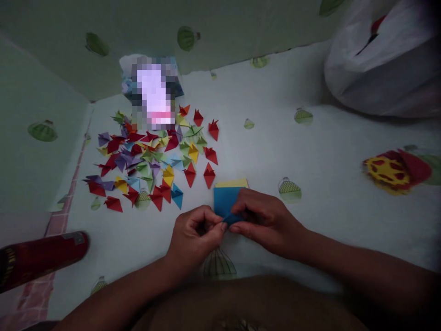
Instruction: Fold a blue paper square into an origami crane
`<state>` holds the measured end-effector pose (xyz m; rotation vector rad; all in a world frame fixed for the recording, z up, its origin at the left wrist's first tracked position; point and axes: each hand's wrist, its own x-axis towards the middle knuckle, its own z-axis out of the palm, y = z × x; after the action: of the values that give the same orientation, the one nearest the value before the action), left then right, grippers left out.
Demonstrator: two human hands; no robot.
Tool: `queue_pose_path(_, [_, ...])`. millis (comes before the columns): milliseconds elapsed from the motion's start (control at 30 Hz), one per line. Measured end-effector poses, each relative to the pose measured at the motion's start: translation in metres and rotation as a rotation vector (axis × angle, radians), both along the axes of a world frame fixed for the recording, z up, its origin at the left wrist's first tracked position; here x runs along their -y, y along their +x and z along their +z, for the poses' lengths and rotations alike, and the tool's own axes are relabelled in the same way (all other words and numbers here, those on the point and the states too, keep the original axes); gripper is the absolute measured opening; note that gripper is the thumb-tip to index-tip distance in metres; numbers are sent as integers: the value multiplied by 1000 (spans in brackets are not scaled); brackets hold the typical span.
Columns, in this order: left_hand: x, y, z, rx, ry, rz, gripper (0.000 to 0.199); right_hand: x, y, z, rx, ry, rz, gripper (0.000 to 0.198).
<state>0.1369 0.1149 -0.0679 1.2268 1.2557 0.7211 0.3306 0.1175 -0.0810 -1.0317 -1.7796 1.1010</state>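
Between my two hands is a small folded piece of blue paper point(231, 218). My left hand point(198, 230) pinches its left end between thumb and forefinger. On its right side my right hand point(267, 220) grips it, the fingers curled and partly hiding it. Just behind the fingers lies a flat sheet of blue paper point(223, 197), with a yellow sheet point(237, 183) showing past its far edge. To the left, several small folded paper birds point(148, 161) in red, yellow, green, purple and blue are spread in a loose heap.
Behind the birds a blurred-out bright screen point(154, 92) leans on a patterned box point(177, 78). A dark red canister point(44, 257) lies at the left. At the right are a white plastic bag point(382, 78) and a red and yellow object point(396, 170) on the patterned white surface point(262, 147).
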Motion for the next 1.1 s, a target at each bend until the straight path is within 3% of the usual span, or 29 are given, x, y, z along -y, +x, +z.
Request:
queue_pose_path(200, [0, -2, 0, -38, -68, -147, 22, 2, -1, -2, -32, 28, 61, 21])
queue_pose_path(400, [0, -2, 1, -35, -1, -183, 23, 0, 0, 0, -14, -76, 94, 22])
queue_pose_path(633, [0, -5, 0, -13, -35, -268, 25, 5, -1, 1, 40, -29, 66, 23])
queue_pose_path(833, [1, -9, -3, 28, 29, -153, 26, 2, 0, 2, -251, -587, 110, 33])
queue_pose_path(900, [0, -8, -5, 29, 46, -126, 27, 1, 0, 3, -262, -684, 105, 29])
queue_pose_path(967, [-1, -8, -5, 26, 57, -136, 26, 1, -1, 5, -193, -674, 95, 26])
queue_pose_path(1100, [-3, -6, -4, -12, 91, -229, 27, 3, 0, 8, -68, -450, 110, 23])
